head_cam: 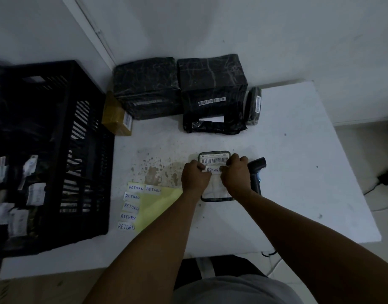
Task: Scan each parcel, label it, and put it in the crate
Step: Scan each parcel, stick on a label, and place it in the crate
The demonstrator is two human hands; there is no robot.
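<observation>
A small flat parcel with a barcode label lies on the white table in front of me. A white RETURN label sits across it, just below the barcode. My left hand pinches the label's left end and my right hand pinches its right end, both with curled fingers on the parcel. The black handheld scanner lies on the table just right of my right hand. The black crate stands at the left and holds several labelled parcels.
Two large black-wrapped parcels, a small brown box and a small dark upright parcel stand at the table's back. A yellow sheet with several RETURN labels lies between crate and parcel. Cables trail off the right edge.
</observation>
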